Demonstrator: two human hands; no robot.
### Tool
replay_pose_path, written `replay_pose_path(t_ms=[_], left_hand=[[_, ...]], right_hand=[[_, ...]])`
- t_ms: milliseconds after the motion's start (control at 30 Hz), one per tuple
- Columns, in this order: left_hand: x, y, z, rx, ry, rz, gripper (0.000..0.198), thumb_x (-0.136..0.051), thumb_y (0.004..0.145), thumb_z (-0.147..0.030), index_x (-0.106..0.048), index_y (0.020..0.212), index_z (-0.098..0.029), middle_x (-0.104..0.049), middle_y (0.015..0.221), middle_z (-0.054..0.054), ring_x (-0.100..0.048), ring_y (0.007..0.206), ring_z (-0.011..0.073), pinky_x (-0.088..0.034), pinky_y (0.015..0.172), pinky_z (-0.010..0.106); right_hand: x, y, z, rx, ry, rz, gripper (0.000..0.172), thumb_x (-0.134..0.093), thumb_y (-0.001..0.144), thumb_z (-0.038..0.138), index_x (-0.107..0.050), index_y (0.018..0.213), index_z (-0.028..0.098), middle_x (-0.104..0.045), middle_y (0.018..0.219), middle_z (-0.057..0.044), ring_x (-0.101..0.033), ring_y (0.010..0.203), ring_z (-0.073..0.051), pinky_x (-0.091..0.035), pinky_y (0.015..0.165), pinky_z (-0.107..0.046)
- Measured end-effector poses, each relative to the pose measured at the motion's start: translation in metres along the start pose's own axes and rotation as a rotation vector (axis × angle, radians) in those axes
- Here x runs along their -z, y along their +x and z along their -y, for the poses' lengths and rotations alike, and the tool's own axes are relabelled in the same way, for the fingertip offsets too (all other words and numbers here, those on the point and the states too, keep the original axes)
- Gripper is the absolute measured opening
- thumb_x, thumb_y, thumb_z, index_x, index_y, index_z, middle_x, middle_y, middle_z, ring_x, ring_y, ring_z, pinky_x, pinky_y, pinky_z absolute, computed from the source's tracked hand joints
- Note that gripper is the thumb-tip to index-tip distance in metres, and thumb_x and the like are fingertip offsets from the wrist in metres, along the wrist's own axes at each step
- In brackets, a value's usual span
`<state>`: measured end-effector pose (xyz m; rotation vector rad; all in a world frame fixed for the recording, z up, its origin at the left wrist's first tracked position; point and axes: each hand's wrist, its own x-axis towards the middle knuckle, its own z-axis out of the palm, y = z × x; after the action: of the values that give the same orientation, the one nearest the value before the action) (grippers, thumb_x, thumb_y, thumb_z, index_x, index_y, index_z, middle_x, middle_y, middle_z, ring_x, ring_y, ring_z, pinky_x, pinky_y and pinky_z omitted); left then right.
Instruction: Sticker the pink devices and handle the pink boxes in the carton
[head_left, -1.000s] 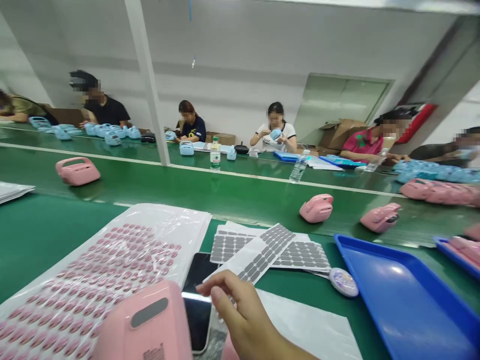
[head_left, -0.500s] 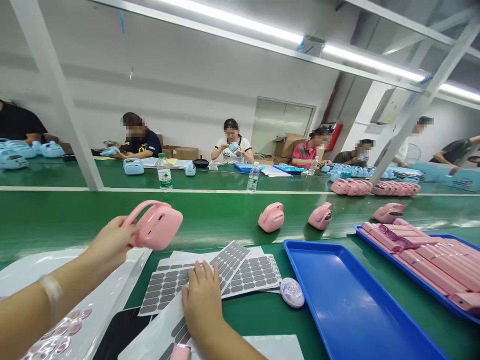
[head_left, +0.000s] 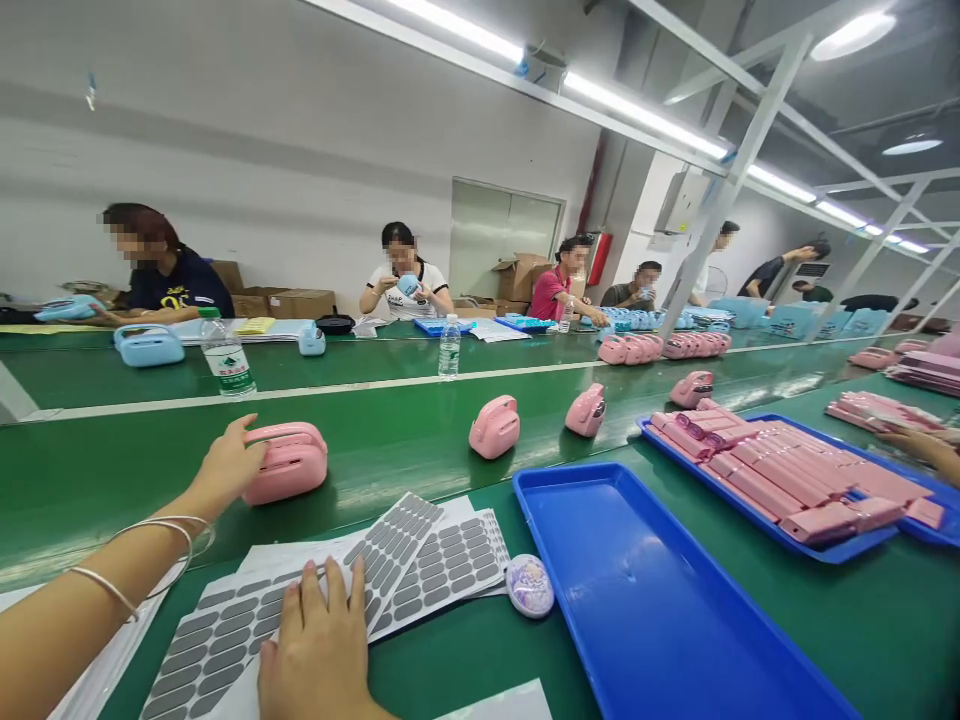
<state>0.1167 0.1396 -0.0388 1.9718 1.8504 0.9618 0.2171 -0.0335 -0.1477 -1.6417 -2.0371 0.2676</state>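
My left hand (head_left: pixel 229 465) is at the left end of a pink handled device (head_left: pixel 289 475), its fingers closed around the handle's end. The rounded device sits upright on the green conveyor belt, with small slots in the side facing me. Flat on sheets of grey oval stickers (head_left: pixel 431 570) lies my right hand (head_left: pixel 319 640), fingers stretched out and slightly apart. Those white-backed sheets overlap in a loose fan. Just right of them is a round disc with a purple pattern (head_left: pixel 529 586).
A blue tray (head_left: pixel 645 580) stands at my right; beyond it another tray (head_left: pixel 750 515) carries pink parts. More pink devices (head_left: pixel 495 427) stand along the belt. Across it are bottles (head_left: pixel 227 355), blue devices (head_left: pixel 148 345) and several co-workers. Another person's hand (head_left: pixel 926 447) shows at far right.
My left hand has lowered the pink device from the air onto the belt. My right hand stays on the sticker sheets. The view has swung to the right.
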Motion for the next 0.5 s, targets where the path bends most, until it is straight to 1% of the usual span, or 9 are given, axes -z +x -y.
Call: replay_pose_path(t_ms=[67, 100, 133, 167, 233, 300, 400, 467, 500], left_hand=[[0.005, -0.017, -0.002, -0.088, 0.020, -0.047, 0.066, -0.022, 0.093, -0.046, -0.019, 0.136, 0.005, -0.033, 0.132, 0.026, -0.027, 0.129, 0.0399, -0.021, 0.104, 0.055], [0.008, -0.028, -0.001, -0.130, 0.031, -0.069, 0.068, -0.023, 0.092, -0.046, -0.020, 0.135, 0.007, -0.031, 0.133, 0.028, -0.022, 0.130, 0.0408, -0.016, 0.106, 0.055], [0.009, -0.041, 0.001, -0.168, 0.041, -0.078, 0.067, -0.026, 0.091, -0.043, -0.024, 0.133, 0.008, -0.033, 0.133, 0.029, -0.023, 0.130, 0.0405, -0.015, 0.107, 0.055], [0.011, -0.055, 0.004, -0.207, 0.045, -0.063, 0.063, -0.030, 0.088, -0.040, -0.030, 0.129, 0.008, -0.037, 0.131, 0.028, -0.027, 0.129, 0.0385, -0.018, 0.107, 0.053], [0.014, -0.089, 0.015, -0.291, 0.042, 0.044, 0.055, -0.040, 0.081, -0.035, -0.045, 0.121, 0.003, -0.049, 0.124, 0.024, -0.042, 0.121, 0.0337, -0.028, 0.105, 0.049], [0.022, -0.127, 0.029, -0.379, 0.034, 0.197, 0.046, -0.049, 0.076, -0.036, -0.056, 0.115, -0.011, -0.058, 0.120, 0.016, -0.050, 0.115, 0.0289, -0.038, 0.101, 0.044], [0.048, -0.184, 0.054, -0.398, 0.065, 0.328, 0.038, -0.052, 0.080, -0.037, -0.058, 0.116, -0.026, -0.054, 0.129, 0.009, -0.045, 0.124, 0.0266, -0.037, 0.103, 0.045], [0.073, -0.221, 0.073, -0.336, 0.080, 0.389, 0.037, -0.047, 0.084, -0.039, -0.056, 0.119, -0.033, -0.049, 0.135, 0.005, -0.040, 0.128, 0.0250, -0.034, 0.105, 0.045], [0.087, -0.240, 0.083, -0.296, 0.069, 0.397, 0.037, -0.047, 0.084, -0.041, -0.055, 0.120, -0.035, -0.050, 0.134, 0.004, -0.042, 0.127, 0.0248, -0.034, 0.104, 0.045]], right_hand=[[0.001, -0.001, -0.001, 0.011, 0.004, -0.047, 0.048, -0.045, 0.090, 0.036, -0.051, 0.127, 0.006, -0.047, 0.138, -0.018, -0.037, 0.130, -0.037, -0.025, 0.108, -0.062], [0.001, -0.002, -0.001, 0.015, 0.008, -0.070, 0.047, -0.045, 0.090, 0.036, -0.051, 0.127, 0.007, -0.048, 0.137, -0.017, -0.038, 0.129, -0.036, -0.026, 0.108, -0.061], [0.002, -0.003, -0.001, 0.018, 0.014, -0.090, 0.046, -0.046, 0.090, 0.035, -0.051, 0.127, 0.007, -0.049, 0.137, -0.016, -0.039, 0.129, -0.035, -0.026, 0.109, -0.060], [0.003, -0.004, -0.001, 0.019, 0.020, -0.103, 0.045, -0.046, 0.090, 0.034, -0.051, 0.127, 0.008, -0.050, 0.136, -0.015, -0.040, 0.129, -0.035, -0.026, 0.109, -0.060], [0.004, -0.006, 0.000, 0.017, 0.031, -0.113, 0.043, -0.046, 0.090, 0.031, -0.052, 0.126, 0.009, -0.050, 0.136, -0.015, -0.040, 0.129, -0.034, -0.024, 0.109, -0.060], [0.006, -0.009, 0.001, 0.016, 0.041, -0.124, 0.039, -0.047, 0.089, 0.027, -0.054, 0.124, 0.010, -0.052, 0.134, -0.016, -0.041, 0.128, -0.034, -0.023, 0.109, -0.060], [0.011, -0.012, 0.003, 0.027, 0.056, -0.138, 0.036, -0.048, 0.087, 0.019, -0.055, 0.122, 0.013, -0.054, 0.132, -0.015, -0.042, 0.127, -0.033, -0.019, 0.109, -0.061], [0.017, -0.013, 0.006, 0.054, 0.071, -0.133, 0.034, -0.047, 0.086, 0.014, -0.057, 0.119, 0.016, -0.056, 0.130, -0.013, -0.041, 0.127, -0.031, -0.015, 0.110, -0.061], [0.022, -0.014, 0.009, 0.071, 0.080, -0.123, 0.033, -0.046, 0.086, 0.011, -0.059, 0.115, 0.017, -0.057, 0.129, -0.012, -0.040, 0.127, -0.030, -0.013, 0.110, -0.061]])
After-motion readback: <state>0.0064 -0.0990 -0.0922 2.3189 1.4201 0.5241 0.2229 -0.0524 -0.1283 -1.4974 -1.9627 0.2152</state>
